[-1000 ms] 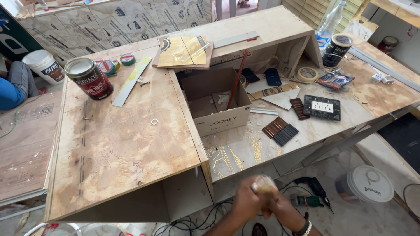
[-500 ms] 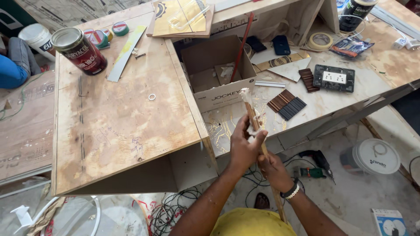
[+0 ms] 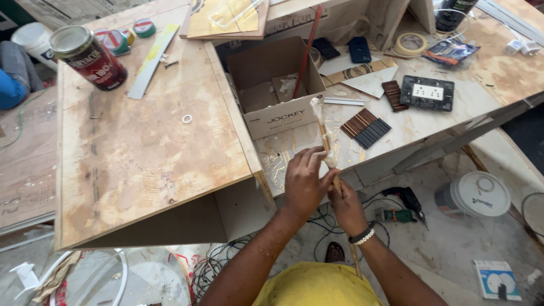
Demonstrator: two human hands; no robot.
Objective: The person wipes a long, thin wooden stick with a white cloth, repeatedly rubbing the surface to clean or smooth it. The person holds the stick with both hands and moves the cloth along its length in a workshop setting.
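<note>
Ahead of my hands, the open cardboard box (image 3: 272,90) and the raised plywood panel (image 3: 141,147) block the left. To the right, bare tabletop (image 3: 408,127) stays passable between wood strips (image 3: 365,128) and the socket plate (image 3: 427,93).

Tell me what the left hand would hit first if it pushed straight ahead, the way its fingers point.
Probably the open cardboard box: the left hand, around the stick, points up toward its front wall. Depth is unclear.

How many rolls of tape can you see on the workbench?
4: three small rolls clustered at the back left behind the red tin can, and one beige roll at the back right. Others may be hidden.
</note>
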